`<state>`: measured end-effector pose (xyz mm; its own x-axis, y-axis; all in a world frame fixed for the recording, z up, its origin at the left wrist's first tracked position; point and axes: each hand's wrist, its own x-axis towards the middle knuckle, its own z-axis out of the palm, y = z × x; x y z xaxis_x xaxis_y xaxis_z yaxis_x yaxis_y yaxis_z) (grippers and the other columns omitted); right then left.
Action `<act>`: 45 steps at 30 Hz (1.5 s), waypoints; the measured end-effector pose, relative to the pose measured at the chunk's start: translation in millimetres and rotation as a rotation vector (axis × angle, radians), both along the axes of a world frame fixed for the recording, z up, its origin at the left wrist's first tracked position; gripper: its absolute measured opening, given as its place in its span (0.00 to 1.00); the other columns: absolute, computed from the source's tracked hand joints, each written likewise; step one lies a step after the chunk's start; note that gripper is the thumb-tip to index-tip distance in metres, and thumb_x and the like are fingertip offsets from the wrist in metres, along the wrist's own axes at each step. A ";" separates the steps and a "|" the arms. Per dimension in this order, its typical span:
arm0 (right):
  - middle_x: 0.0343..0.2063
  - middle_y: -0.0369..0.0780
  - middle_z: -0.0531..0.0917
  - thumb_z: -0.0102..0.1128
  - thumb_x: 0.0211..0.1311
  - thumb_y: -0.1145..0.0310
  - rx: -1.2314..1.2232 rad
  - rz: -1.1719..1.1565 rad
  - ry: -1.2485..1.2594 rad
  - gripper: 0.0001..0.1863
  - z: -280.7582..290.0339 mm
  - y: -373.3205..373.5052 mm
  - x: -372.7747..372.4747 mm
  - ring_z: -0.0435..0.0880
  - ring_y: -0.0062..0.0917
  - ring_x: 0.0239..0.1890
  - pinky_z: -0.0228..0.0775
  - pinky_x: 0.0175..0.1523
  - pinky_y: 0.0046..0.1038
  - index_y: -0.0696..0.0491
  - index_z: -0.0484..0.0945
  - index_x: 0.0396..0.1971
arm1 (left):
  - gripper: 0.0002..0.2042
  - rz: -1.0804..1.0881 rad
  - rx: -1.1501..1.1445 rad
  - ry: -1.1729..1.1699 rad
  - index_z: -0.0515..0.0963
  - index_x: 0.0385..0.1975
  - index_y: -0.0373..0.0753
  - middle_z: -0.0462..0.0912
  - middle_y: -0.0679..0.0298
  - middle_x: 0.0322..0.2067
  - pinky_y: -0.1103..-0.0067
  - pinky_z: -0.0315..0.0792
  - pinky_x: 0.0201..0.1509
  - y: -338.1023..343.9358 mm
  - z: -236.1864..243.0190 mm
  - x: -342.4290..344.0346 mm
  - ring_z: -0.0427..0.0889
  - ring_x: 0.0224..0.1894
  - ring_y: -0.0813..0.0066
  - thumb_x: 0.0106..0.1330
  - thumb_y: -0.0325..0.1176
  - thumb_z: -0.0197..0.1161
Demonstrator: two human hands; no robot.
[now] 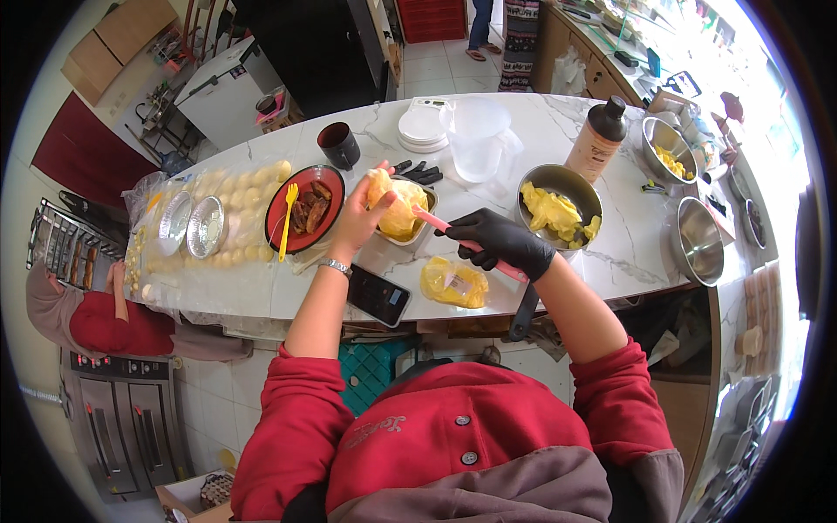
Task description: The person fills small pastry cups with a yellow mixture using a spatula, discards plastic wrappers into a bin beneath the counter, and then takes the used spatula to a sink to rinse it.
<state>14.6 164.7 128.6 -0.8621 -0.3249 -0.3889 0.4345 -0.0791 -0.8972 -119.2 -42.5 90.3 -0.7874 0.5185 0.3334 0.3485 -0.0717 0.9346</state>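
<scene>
At a metal tin (417,241), the left hand (356,212) curls its fingers round a yellow bag (403,207) and the gloved right hand (504,242) clamps its fingers on a pink spatula (431,218).

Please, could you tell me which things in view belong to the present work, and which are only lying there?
Seemingly in use:
- yellow bundle, in the left hand
- pink tool, in the gloved right hand
- probably the bowl of yellow food

Apparently just lying about:
- phone
- dark mug
- red plate with yellow fork
- bottle
</scene>
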 end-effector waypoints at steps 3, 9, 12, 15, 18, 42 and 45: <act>0.18 0.36 0.70 0.51 0.58 0.66 0.009 0.066 0.138 0.13 -2.7 -3.0 -0.7 0.61 0.11 0.12 0.52 0.16 0.14 0.59 0.73 0.38 | 0.17 0.114 -0.001 -0.038 0.70 0.44 0.34 0.77 0.60 0.43 0.81 0.67 0.50 0.2 -9.7 -6.1 0.74 0.45 0.77 0.64 0.41 0.52; 0.18 0.35 0.67 0.48 0.60 0.65 -0.306 -0.009 -0.162 0.12 2.3 1.3 1.4 0.62 0.13 0.12 0.54 0.15 0.17 0.59 0.72 0.36 | 0.16 0.192 0.188 -0.140 0.75 0.33 0.32 0.78 0.60 0.40 0.82 0.68 0.48 13.7 1.8 0.8 0.75 0.41 0.78 0.66 0.41 0.49; 0.16 0.36 0.68 0.48 0.60 0.64 0.150 -0.061 0.003 0.12 20.5 -22.9 3.9 0.63 0.14 0.11 0.55 0.15 0.18 0.59 0.72 0.33 | 0.16 0.238 0.133 -0.074 0.75 0.27 0.32 0.79 0.62 0.37 0.80 0.67 0.49 19.6 -13.3 -2.8 0.75 0.39 0.77 0.66 0.39 0.48; 0.13 0.36 0.69 0.47 0.60 0.63 0.286 -0.025 0.062 0.14 19.5 -34.9 2.0 0.65 0.16 0.11 0.59 0.15 0.21 0.60 0.72 0.31 | 0.16 0.339 0.027 0.234 0.74 0.26 0.33 0.80 0.62 0.32 0.81 0.66 0.48 19.7 -22.1 -6.9 0.75 0.38 0.77 0.67 0.39 0.47; 0.12 0.37 0.71 0.46 0.60 0.63 0.412 -0.047 0.071 0.15 9.7 -38.6 -3.2 0.69 0.20 0.11 0.62 0.17 0.25 0.62 0.72 0.31 | 0.16 0.306 -0.019 0.350 0.73 0.26 0.33 0.80 0.61 0.29 0.81 0.67 0.45 41.6 -13.9 6.0 0.75 0.37 0.77 0.68 0.39 0.44; 0.13 0.40 0.73 0.47 0.60 0.64 0.658 0.053 0.383 0.16 -1.0 -47.5 -14.9 0.69 0.20 0.12 0.63 0.18 0.25 0.62 0.74 0.37 | 0.17 0.422 -0.031 0.140 0.71 0.28 0.33 0.72 0.66 0.18 0.83 0.64 0.27 24.7 -13.0 -4.3 0.65 0.22 0.83 0.67 0.42 0.47; 0.13 0.42 0.73 0.47 0.60 0.64 0.802 0.048 0.686 0.15 -24.9 -46.6 -24.5 0.69 0.22 0.11 0.63 0.19 0.26 0.62 0.75 0.34 | 0.17 0.424 -0.028 0.152 0.71 0.28 0.33 0.73 0.64 0.18 0.82 0.64 0.27 30.9 -5.0 -0.8 0.65 0.22 0.83 0.67 0.42 0.47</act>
<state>-9.9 118.2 103.7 -0.9717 -0.2282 0.0605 -0.1983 0.6497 -0.7338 -120.0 -11.6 85.3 -0.8753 0.1709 0.4523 0.4752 0.1313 0.8700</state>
